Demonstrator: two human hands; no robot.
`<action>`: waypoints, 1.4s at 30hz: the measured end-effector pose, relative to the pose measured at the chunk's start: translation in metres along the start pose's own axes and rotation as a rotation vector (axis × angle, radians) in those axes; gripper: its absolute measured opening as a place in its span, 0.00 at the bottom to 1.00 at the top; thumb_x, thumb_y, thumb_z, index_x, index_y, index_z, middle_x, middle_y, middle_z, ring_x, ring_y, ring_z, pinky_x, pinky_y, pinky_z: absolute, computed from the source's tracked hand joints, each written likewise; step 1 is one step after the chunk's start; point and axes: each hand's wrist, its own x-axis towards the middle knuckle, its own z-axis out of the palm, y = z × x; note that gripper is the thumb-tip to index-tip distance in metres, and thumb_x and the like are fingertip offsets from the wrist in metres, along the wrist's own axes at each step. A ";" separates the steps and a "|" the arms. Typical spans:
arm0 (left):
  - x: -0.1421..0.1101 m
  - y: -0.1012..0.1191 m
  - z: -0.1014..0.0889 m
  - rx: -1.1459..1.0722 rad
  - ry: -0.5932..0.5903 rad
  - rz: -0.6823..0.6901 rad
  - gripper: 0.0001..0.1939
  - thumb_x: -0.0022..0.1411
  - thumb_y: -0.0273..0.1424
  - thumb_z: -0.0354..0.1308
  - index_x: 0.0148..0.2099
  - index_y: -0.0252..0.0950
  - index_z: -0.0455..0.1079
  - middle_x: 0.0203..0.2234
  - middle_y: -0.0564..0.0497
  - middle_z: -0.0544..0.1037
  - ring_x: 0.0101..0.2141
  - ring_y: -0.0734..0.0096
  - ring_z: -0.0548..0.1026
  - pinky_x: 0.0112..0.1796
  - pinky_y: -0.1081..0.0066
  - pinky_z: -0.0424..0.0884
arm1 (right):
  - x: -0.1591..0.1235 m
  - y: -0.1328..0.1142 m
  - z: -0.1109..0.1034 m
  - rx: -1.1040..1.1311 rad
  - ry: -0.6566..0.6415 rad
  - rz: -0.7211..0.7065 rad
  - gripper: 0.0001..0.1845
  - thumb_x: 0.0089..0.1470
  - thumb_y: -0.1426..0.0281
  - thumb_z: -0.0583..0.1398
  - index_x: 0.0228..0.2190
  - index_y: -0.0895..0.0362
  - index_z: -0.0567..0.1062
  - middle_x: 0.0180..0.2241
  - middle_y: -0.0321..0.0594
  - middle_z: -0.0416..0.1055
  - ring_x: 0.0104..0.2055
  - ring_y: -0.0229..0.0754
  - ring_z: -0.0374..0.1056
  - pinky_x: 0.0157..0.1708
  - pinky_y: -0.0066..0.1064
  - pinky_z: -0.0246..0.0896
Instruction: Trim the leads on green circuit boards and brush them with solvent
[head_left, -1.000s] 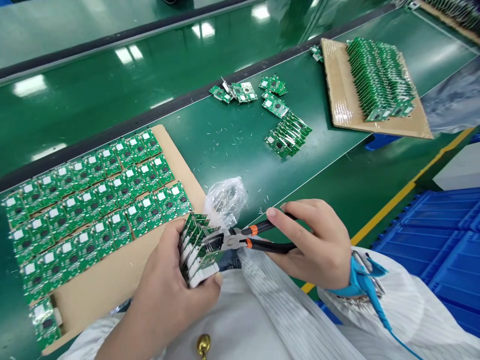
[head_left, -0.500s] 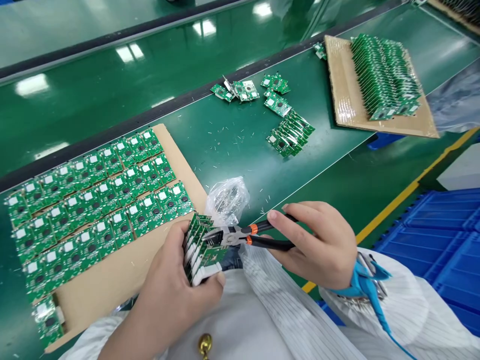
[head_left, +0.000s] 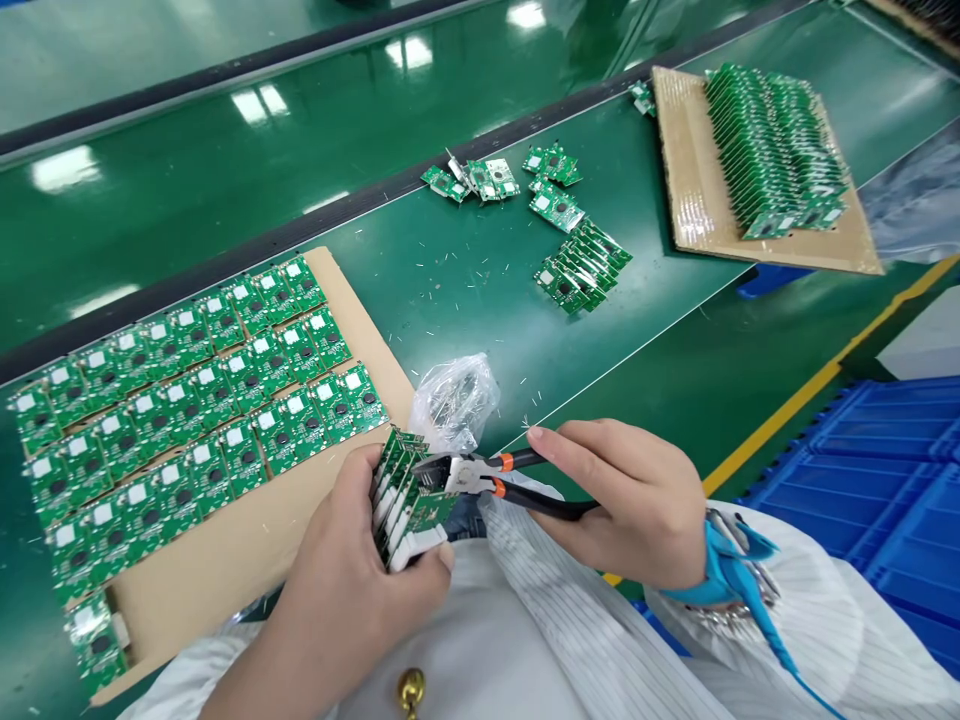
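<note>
Between the thumb and fingers of my left hand (head_left: pixel 352 570) is a stack of green circuit boards (head_left: pixel 409 505) with white connectors along one end. My right hand (head_left: pixel 626 500) is closed round the black handles of a pair of side cutters (head_left: pixel 469 473) with orange bands. The cutters' jaws lie against the pins on the top board of the stack. Just beyond the stack sits a clear plastic bag (head_left: pixel 455 403) of thin metal clippings. A blue wrist strap (head_left: pixel 727 570) is round my right wrist.
To the left, a cardboard sheet (head_left: pixel 225 545) carries rows of flat boards (head_left: pixel 176 400). Loose boards (head_left: pixel 581 265) and scattered pin clippings lie on the green table (head_left: pixel 480 310). Another cardboard sheet (head_left: pixel 694 190) at upper right holds upright boards (head_left: pixel 776 150). Blue crates (head_left: pixel 870 490) stand at right.
The cutter handles have spread further apart, and the jaws have shifted slightly to the right over the pins. My left hand still holds the stack in nearly the same place.
</note>
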 end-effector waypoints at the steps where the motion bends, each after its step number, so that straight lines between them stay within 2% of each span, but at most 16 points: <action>1: 0.001 0.000 0.000 0.011 -0.003 -0.012 0.26 0.45 0.33 0.57 0.49 0.38 0.62 0.38 0.49 0.76 0.38 0.58 0.74 0.34 0.64 0.70 | 0.000 0.000 0.000 0.004 -0.010 0.001 0.19 0.46 0.69 0.64 0.42 0.58 0.71 0.29 0.42 0.73 0.27 0.39 0.69 0.25 0.29 0.63; 6: 0.004 -0.002 -0.001 0.033 -0.020 -0.017 0.25 0.44 0.33 0.57 0.48 0.38 0.62 0.34 0.50 0.76 0.41 0.54 0.74 0.34 0.63 0.71 | -0.003 0.004 -0.001 -0.033 -0.068 0.014 0.19 0.47 0.66 0.63 0.42 0.58 0.71 0.30 0.44 0.72 0.28 0.40 0.68 0.24 0.29 0.63; 13: -0.002 -0.006 -0.002 -0.043 -0.028 0.039 0.24 0.43 0.32 0.56 0.46 0.40 0.61 0.30 0.53 0.74 0.45 0.55 0.71 0.35 0.66 0.69 | -0.005 0.009 -0.004 -0.102 -0.002 0.045 0.25 0.45 0.68 0.63 0.47 0.56 0.67 0.34 0.45 0.69 0.33 0.44 0.67 0.29 0.36 0.64; 20: -0.005 -0.007 -0.003 -0.063 -0.048 0.083 0.26 0.43 0.34 0.56 0.47 0.40 0.58 0.33 0.52 0.72 0.47 0.53 0.68 0.43 0.61 0.65 | -0.004 0.008 -0.004 -0.085 0.026 -0.001 0.25 0.45 0.70 0.64 0.46 0.56 0.66 0.32 0.43 0.68 0.31 0.42 0.65 0.29 0.36 0.62; 29: -0.005 -0.006 -0.002 -0.064 -0.052 0.075 0.25 0.43 0.33 0.56 0.46 0.41 0.59 0.33 0.53 0.73 0.47 0.56 0.69 0.40 0.65 0.66 | 0.001 0.012 -0.006 -0.136 0.053 -0.048 0.23 0.45 0.69 0.63 0.45 0.54 0.66 0.31 0.42 0.68 0.30 0.41 0.65 0.29 0.35 0.61; 37: -0.004 -0.004 -0.001 -0.064 -0.062 0.071 0.24 0.43 0.34 0.55 0.46 0.41 0.59 0.32 0.54 0.71 0.51 0.54 0.66 0.41 0.65 0.64 | 0.002 0.017 -0.007 -0.167 0.012 -0.081 0.22 0.46 0.70 0.62 0.45 0.54 0.66 0.31 0.42 0.68 0.30 0.42 0.66 0.30 0.35 0.59; 42: -0.003 -0.004 -0.001 -0.058 -0.065 0.063 0.24 0.44 0.33 0.55 0.47 0.41 0.58 0.30 0.55 0.71 0.48 0.56 0.68 0.40 0.65 0.65 | 0.003 0.016 -0.005 -0.142 0.036 -0.074 0.22 0.46 0.71 0.62 0.44 0.55 0.66 0.32 0.42 0.68 0.30 0.42 0.65 0.31 0.35 0.60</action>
